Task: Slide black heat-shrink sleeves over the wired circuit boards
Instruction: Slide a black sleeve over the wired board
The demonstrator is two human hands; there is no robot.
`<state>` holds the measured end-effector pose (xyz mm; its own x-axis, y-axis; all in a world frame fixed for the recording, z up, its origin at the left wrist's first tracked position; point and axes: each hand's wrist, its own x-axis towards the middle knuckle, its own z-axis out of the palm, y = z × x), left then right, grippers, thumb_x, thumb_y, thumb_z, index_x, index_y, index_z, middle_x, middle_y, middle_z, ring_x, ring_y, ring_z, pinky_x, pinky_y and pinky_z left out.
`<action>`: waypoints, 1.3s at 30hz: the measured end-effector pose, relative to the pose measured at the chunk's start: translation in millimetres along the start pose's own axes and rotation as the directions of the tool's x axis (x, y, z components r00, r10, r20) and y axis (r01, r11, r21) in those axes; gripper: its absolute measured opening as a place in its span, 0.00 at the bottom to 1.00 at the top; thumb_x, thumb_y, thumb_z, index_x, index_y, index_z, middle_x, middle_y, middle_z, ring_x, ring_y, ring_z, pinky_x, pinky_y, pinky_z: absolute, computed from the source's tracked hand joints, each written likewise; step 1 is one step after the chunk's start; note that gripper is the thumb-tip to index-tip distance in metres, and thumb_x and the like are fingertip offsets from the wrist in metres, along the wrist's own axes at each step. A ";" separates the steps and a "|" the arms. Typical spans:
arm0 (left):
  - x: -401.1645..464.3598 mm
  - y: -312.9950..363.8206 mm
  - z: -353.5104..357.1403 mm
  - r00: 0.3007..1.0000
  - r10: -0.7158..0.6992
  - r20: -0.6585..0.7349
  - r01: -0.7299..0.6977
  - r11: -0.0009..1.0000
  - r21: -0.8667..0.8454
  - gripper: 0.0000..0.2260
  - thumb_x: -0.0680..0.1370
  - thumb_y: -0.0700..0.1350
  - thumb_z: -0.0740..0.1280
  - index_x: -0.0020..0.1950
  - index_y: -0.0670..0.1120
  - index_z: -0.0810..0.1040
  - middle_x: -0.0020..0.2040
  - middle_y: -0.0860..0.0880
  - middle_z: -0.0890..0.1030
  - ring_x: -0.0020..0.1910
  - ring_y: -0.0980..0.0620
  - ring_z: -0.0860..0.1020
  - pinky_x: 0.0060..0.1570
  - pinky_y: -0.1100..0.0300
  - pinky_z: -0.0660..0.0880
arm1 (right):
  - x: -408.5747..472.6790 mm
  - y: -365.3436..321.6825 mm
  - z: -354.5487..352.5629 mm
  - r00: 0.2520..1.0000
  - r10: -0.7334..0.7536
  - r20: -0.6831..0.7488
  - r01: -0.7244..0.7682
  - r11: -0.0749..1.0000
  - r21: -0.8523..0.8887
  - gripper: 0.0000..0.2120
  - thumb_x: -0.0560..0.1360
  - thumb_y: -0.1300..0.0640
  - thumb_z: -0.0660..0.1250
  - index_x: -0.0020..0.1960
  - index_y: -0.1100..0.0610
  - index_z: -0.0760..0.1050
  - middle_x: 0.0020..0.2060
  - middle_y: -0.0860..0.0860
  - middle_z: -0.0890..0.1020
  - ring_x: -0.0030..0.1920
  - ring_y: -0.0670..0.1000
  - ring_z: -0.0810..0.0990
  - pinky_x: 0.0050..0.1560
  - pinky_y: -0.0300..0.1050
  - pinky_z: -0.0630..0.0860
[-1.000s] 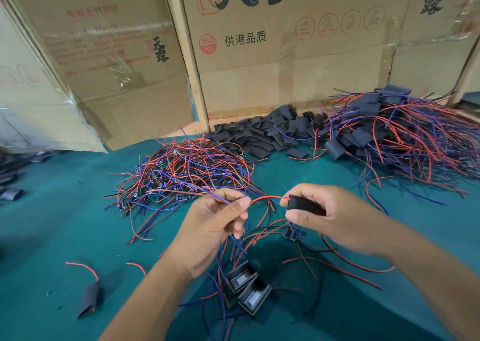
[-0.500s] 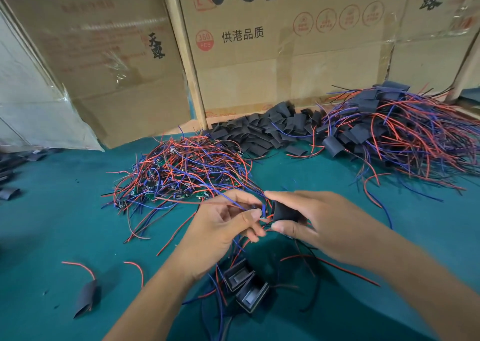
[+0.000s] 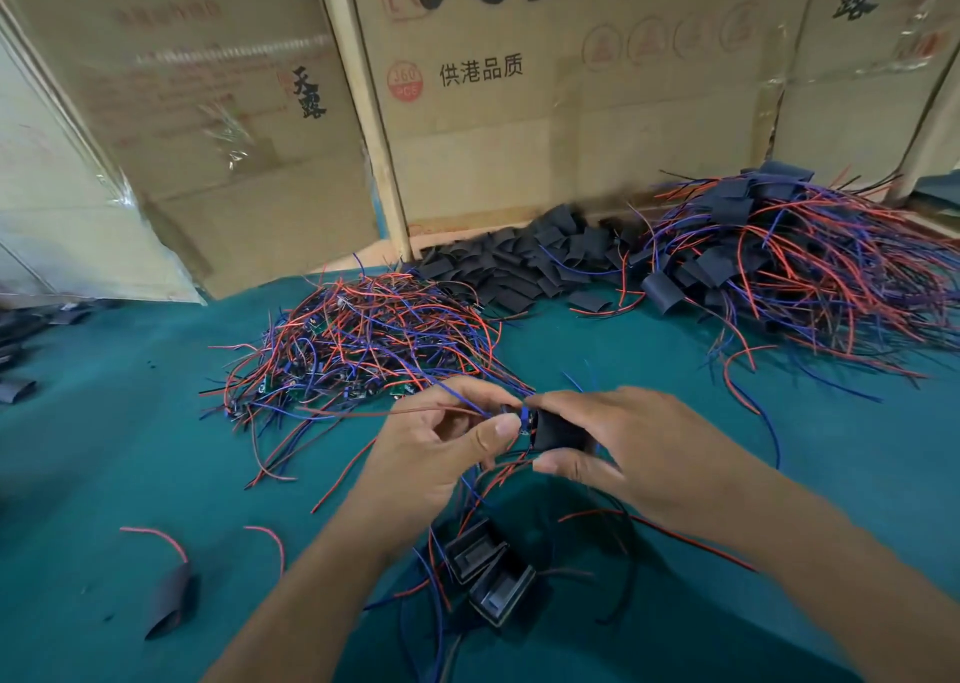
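1. Now the two hands have closed together: a second ago the right hand held the black heat-shrink sleeve well apart from the left hand, with a red wire spanning the gap; here the sleeve's open mouth sits just beside the left fingertips.
2. Left thumb and forefinger are curled, pinching the wired end, with red and blue wires trailing leftward from the pinch. The circuit board itself is mostly hidden; only a sliver shows at the sleeve's mouth.
3. Right thumb and fingers are curled round the sleeve, holding it above the green table.
4. Judging by this, the board is entering or already partly inside the sleeve, so this unit is close to done.
5. Behind the hands lie the unsleeved wired boards, the loose sleeves and the finished heap at right, all in place as before, so much work remains.
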<state>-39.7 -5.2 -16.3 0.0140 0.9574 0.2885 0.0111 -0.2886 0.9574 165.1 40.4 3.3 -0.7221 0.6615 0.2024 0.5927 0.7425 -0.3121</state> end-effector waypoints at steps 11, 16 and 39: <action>0.5 -5.6 -3.9 0.998 0.045 0.038 -0.046 0.999 0.027 0.04 0.72 0.39 0.74 0.45 0.45 0.82 0.41 0.50 0.82 0.37 0.56 0.78 0.41 0.65 0.75 | -1.2 -3.6 1.2 0.998 0.006 -0.063 -0.003 0.999 0.049 0.28 0.72 0.29 0.48 0.60 0.46 0.69 0.45 0.44 0.79 0.45 0.52 0.76 0.46 0.52 0.72; 1.9 -6.1 -3.5 0.999 0.016 0.028 -0.017 1.000 0.021 0.04 0.72 0.41 0.74 0.44 0.43 0.82 0.39 0.48 0.80 0.35 0.53 0.76 0.38 0.63 0.75 | -2.7 -4.4 4.0 0.997 0.015 -0.070 -0.011 0.998 0.062 0.23 0.74 0.31 0.51 0.57 0.46 0.68 0.43 0.46 0.79 0.44 0.54 0.76 0.46 0.52 0.72; 0.2 -11.6 2.0 1.000 -0.018 0.008 0.018 0.999 -0.051 0.03 0.73 0.39 0.73 0.43 0.40 0.82 0.35 0.42 0.80 0.34 0.48 0.78 0.40 0.59 0.77 | -2.9 -7.6 10.2 0.997 -0.002 -0.083 0.004 1.000 0.026 0.18 0.79 0.38 0.56 0.63 0.47 0.69 0.53 0.43 0.78 0.50 0.51 0.75 0.49 0.49 0.71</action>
<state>-37.8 -1.7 -27.4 0.0222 0.9622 0.2713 -0.0396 -0.2703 0.9620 159.0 31.8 -4.4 -0.6912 0.6665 0.2794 0.5804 0.7423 -0.3350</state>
